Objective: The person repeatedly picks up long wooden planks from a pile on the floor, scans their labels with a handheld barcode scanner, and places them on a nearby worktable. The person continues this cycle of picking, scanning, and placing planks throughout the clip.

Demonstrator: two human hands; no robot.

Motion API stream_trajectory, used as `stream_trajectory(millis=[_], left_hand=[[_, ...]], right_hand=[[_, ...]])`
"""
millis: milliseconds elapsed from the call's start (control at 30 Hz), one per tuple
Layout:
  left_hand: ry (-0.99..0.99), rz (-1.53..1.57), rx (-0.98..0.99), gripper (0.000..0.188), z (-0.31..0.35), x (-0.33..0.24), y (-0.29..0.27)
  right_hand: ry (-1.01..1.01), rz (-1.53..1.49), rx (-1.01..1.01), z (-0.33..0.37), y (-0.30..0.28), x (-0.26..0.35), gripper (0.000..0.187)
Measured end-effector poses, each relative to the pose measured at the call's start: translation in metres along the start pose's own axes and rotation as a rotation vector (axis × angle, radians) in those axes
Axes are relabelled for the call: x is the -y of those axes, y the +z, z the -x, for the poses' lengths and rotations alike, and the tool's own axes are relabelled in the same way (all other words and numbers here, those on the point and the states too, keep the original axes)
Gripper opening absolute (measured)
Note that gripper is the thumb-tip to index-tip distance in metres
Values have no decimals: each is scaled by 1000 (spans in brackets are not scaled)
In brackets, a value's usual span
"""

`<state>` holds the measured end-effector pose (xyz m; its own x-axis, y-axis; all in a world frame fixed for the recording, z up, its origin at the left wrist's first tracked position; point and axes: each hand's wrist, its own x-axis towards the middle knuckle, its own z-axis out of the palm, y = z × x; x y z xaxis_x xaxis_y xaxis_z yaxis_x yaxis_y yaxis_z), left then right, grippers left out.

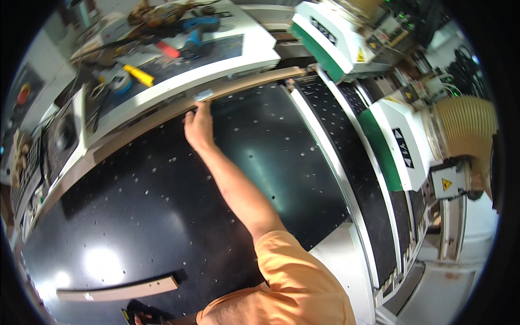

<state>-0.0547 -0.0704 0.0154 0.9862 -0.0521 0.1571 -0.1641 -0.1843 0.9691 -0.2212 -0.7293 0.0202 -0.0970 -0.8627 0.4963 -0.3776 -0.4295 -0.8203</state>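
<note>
My right hand [199,129] reaches across the black table with the arm stretched out. Its fingertips touch a small whitish label [203,96] on a long wooden strip [244,84] that lies along the table's far edge. The thumb stands apart from the fingers. At the bottom edge, only part of my left hand [140,319] shows, its fingers around a dark thing with a yellow edge [127,315]; the rest is cut off. Just beyond it a shorter wooden strip [122,291], also with a small pale label, lies on the black table [162,216].
Beyond the far edge, a white bench [238,59] holds a blue tool [194,39], a yellow-handled tool [139,75] and a tape roll [120,83]. A keyboard [28,168] sits at far left. White-green machine heads [398,143] with a ribbed hose [460,127] and rails stand right.
</note>
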Motion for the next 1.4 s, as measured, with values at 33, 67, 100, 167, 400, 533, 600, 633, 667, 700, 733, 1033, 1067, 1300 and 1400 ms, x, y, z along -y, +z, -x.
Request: stream_trajectory(millis=[33,67,100,167,400,533,600,633,667,700,733,1033,1067,1300,1400], left_hand=[[-720,293,14,31,-11,-7,-5],[-632,237,-75,31,0,-8,-8],[-732,298,-81,32,-4,-11,-9],[-632,246,4,35,-1,-12,-12],[-603,229,33,25,0,-5,-17],[-582,252,30,23,2,-10,-14],[-598,247,26,22,3,-17,-9],[-604,239,7,22,3,-22,-6],[-696,175,-14,23,1,-28,-5],[-631,240,-71,26,2,-29,3],[-585,289,-42,28,3,-33,5],[-633,384,35,27,17,-56,1],[-624,464,73,28,28,-59,-4],[-598,532,40,34,128,-48,-121],[-571,652,-168,31,166,-36,-190]], right_hand=[[-25,67,37,2,-2,-3,32],[38,31,60,3,-1,-4,26],[-34,70,105,4,-5,-6,27],[195,-219,238,3,-11,-8,18],[365,-320,416,-10,-36,-11,25],[367,-298,421,-10,-38,-10,25],[298,-278,399,-8,-36,-15,29],[301,-328,395,-8,-35,-20,29],[332,-346,388,-7,-34,-25,27],[340,-383,392,-8,-33,-31,24],[301,-405,404,-8,-33,-37,23],[-43,180,500,-12,-28,-44,39],[-22,126,525,5,-16,-41,38],[29,-107,1021,142,34,151,38],[-397,-249,1141,254,32,288,35]])
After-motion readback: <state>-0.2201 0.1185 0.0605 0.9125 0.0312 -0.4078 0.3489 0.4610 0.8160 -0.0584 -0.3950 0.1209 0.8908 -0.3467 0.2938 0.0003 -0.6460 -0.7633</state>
